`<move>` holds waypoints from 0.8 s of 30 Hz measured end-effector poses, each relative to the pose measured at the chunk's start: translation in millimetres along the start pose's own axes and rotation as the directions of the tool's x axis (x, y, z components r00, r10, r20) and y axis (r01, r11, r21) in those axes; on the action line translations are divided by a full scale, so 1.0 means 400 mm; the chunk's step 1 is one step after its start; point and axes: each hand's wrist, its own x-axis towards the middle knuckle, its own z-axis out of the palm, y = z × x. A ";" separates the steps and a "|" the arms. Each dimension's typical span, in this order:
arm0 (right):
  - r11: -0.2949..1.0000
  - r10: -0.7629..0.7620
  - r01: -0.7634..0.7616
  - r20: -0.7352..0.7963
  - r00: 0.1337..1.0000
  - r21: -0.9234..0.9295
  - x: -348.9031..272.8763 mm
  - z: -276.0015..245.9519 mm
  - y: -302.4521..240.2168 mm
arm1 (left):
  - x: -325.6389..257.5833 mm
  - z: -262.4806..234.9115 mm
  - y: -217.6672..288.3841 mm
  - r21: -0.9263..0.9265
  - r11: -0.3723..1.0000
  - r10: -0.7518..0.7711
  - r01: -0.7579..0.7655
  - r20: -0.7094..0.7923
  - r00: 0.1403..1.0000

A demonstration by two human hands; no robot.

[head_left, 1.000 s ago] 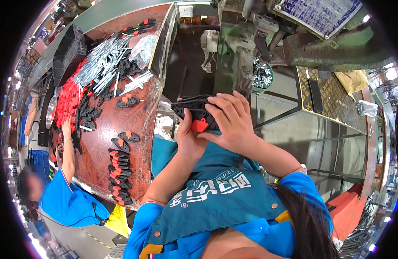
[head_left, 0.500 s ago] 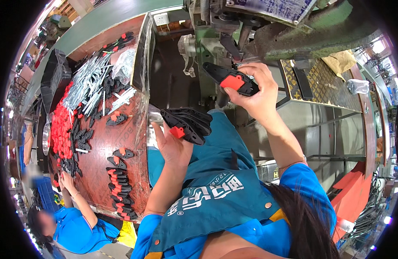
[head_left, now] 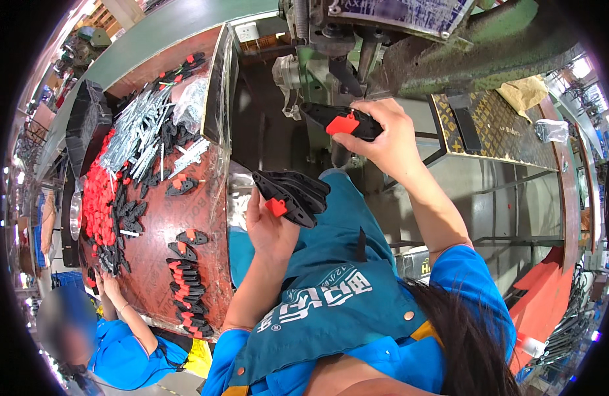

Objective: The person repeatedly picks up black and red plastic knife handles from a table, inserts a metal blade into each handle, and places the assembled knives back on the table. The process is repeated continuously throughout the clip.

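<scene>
My right hand [head_left: 389, 135] grips a pointed black plastic part with a red tab [head_left: 343, 124], held just in front of the green press [head_left: 316, 82]. Its thumb and fingers are closed around the part's wide end, and its narrow tip points left. Lower and to the left, my left hand [head_left: 273, 231] is closed on a small stack of the same kind of black plastic parts [head_left: 296, 191]. One red tab [head_left: 276, 207] shows at the near side of that stack. The stack hangs over my lap, and the fingers beneath it are partly hidden.
On the left table [head_left: 156, 264] lie a row of assembled black and red parts [head_left: 186, 290], a heap of red pieces [head_left: 98, 204] and metal strips [head_left: 143, 125]. A co-worker's hands [head_left: 110, 287] are at its near left. A patterned board [head_left: 502, 135] stands right.
My right hand has moved slightly left with its black part, which now lies more level. The left hand keeps its stack, shifted slightly right and down in view.
</scene>
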 end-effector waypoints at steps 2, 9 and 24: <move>1.000 -0.021 0.021 -0.012 1.000 0.019 0.000 0.001 0.010 | -0.005 0.013 -0.002 -0.014 1.000 -0.027 0.027 0.008 1.000; 0.999 -0.015 0.015 -0.012 1.000 0.039 -0.001 0.000 0.012 | -0.020 0.032 0.018 0.091 0.996 -0.002 0.013 -0.117 0.993; 0.980 -0.113 0.105 -0.039 0.993 -0.172 0.029 -0.045 -0.022 | -0.037 0.060 0.000 -0.041 0.991 -0.128 0.128 0.003 0.992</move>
